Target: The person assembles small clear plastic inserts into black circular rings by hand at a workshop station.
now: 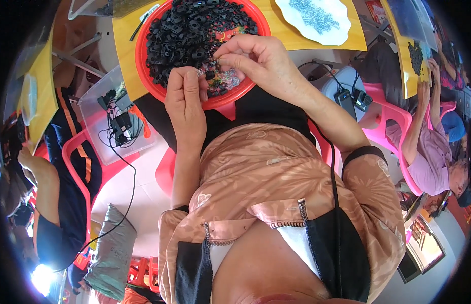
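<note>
A round red tray (140, 60) at the table's near edge holds a heap of small black plastic parts (187, 30). Tiny clear and silvery pieces (228, 78) lie in its near right part, over a colourful printed bottom. My left hand (186, 99) is over the tray's near rim, thumb and fingers closed in a pinch; what sits between them is too small to name. Just to its right, my right hand (263, 61) reaches in over the rim, thumb and forefinger pinched together above the tiny pieces. Whatever it grips is hidden by the fingertips.
A white wavy-edged plate (342, 23) of small bluish clear pieces stands on the yellow table (296, 45). A black pen-like stick (139, 26) lies left of the tray. Clear bins (91, 114) with black devices and cables flank me. Other people sit at tables on both sides.
</note>
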Demonstrator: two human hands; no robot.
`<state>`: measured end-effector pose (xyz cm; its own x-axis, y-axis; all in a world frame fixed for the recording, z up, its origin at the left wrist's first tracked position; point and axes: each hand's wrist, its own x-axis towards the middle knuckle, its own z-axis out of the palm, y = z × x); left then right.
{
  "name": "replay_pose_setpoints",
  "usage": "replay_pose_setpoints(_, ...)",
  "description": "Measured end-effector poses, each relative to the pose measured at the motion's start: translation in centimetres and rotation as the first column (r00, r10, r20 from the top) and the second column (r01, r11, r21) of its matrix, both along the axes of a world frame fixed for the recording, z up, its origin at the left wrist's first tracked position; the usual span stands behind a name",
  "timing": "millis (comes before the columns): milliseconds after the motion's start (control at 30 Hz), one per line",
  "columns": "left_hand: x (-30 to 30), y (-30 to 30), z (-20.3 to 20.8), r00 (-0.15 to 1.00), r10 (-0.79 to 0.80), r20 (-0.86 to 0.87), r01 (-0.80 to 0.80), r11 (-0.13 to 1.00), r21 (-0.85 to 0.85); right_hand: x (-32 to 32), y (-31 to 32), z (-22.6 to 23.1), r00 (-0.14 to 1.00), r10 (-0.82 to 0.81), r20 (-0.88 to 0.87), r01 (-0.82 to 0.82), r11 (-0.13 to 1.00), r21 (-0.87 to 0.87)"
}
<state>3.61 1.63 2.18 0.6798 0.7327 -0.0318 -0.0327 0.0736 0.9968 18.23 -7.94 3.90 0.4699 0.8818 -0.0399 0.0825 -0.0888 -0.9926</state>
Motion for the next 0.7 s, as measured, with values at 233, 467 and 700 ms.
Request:
replay_pose_setpoints(233, 0.0, -0.1, -0.3, 0.999, -0.013, -0.039, 0.018, 0.993, 0.117, 0.9, -0.4, -0.1, 0.982, -0.022, 0.185, 0.031, 0.998, -0.048)
replay_pose_setpoints(467, 0.0, -0.3, -0.6, 0.997, -0.006, -0.074, 0.021, 0.977, 0.212, -0.6, 0.1, 2.2, 0.953, 0.045, 0.299, -0.038, 0.999, -0.026)
replay_pose_setpoints(700, 0.0, -1.1, -0.1, 0.991, 0.067, -0.118, -0.027, 0.948, 0.316, -0.8, -0.1, 2.0, 0.935, 0.076, 0.347, -0.070, 0.997, -0.030)
